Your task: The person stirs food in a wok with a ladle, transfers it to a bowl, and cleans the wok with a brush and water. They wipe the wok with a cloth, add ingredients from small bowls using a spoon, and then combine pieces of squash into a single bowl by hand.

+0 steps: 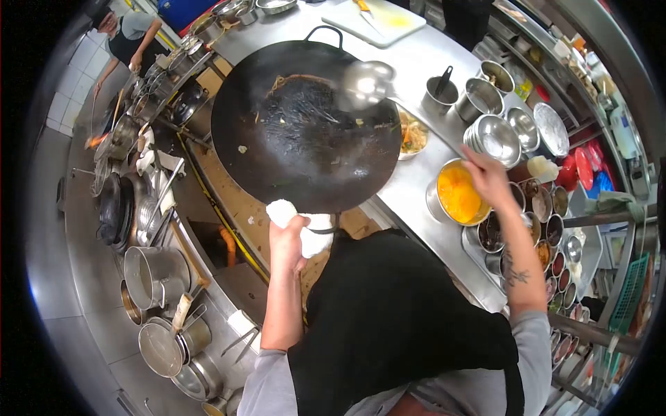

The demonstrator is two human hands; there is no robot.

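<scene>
A large black wok (305,125) with dark residue and a few food scraps is held up over the stove. My left hand (286,236) grips its near handle through a white cloth (305,225). My right hand (487,177) holds the long handle of a steel ladle (368,82), whose bowl hovers over the wok's far right side. A plate of noodles (414,135) sits on the steel counter just right of the wok, partly hidden by its rim.
Right of the wok stand a tub of yellow sauce (458,194), steel bowls (494,137), and several small seasoning pots (548,229). A white cutting board (378,21) lies at the far end. Pots and pans (156,277) line the left. Another person (128,38) works at top left.
</scene>
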